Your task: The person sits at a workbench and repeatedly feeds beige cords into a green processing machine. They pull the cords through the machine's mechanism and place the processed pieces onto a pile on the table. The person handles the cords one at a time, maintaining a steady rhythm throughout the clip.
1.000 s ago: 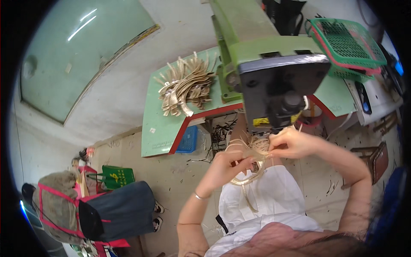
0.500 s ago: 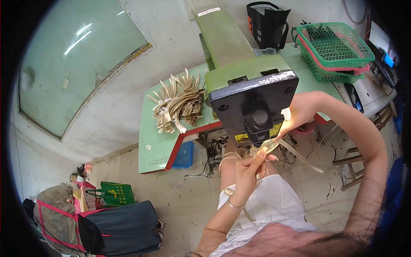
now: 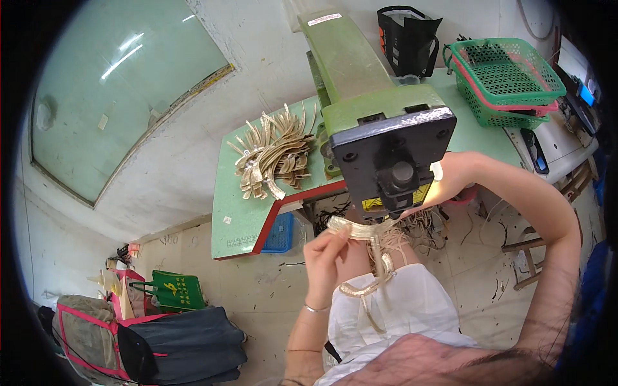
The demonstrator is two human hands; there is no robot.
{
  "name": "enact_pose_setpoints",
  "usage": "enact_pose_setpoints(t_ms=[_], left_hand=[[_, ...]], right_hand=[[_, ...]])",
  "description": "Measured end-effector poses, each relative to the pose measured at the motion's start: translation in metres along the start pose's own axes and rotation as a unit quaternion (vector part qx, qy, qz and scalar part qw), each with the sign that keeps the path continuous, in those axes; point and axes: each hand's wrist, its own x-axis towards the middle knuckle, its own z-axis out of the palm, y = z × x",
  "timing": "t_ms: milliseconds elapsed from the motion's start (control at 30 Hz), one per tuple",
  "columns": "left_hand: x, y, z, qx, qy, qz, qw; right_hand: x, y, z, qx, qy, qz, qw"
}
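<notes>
A gold sandal strap (image 3: 364, 231) stretches from my left hand to just below the black head of a green press machine (image 3: 393, 154). My left hand (image 3: 325, 254) pinches its left end between thumb and fingers. A thin tail hangs from the strap toward my lap. Behind the machine head, lit by a small lamp, is my right hand (image 3: 447, 186); its fingertips near the strap's right end are mostly hidden. Another gold strap (image 3: 357, 291) lies on my white skirt. To the left, a heap of gold straps (image 3: 277, 154) rests on the green table (image 3: 235, 219).
Stacked green and pink baskets (image 3: 508, 77) stand at the right back, beside a black bag (image 3: 409, 42). A blue basket (image 3: 278, 233) sits under the table. Scraps litter the floor by a wooden stool (image 3: 531, 260). Bags and a backpack (image 3: 90, 328) are at lower left.
My left hand has moved left and slightly down, drawing the strap out sideways from below the machine head. My right hand has shifted slightly behind the head.
</notes>
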Motion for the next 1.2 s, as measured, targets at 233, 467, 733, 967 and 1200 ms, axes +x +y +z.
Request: enact_pose_setpoints(t_ms=[233,467,733,967,1200], left_hand=[[0.027,0.040,-0.032,0.047,0.010,-0.033,0.998],[-0.056,0.059,0.004,0.301,0.012,0.271,0.914],[-0.018,-0.001,0.073,-0.023,-0.153,-0.075,0.985],[-0.025,-0.024,0.063,-0.047,-0.082,0.013,0.995],[-0.024,-0.019,0.017,0.007,-0.038,0.007,0.999]], right_hand=[[-0.012,-0.022,-0.012,-0.064,-0.020,0.189,0.980],[-0.003,0.003,0.005,-0.020,0.014,-0.001,1.000],[0.000,-0.014,0.021,-0.013,0.031,0.090,0.995],[-0.007,0.000,0.021,-0.029,0.064,0.055,0.996],[-0.009,-0.008,0.038,-0.042,0.086,0.087,0.992]])
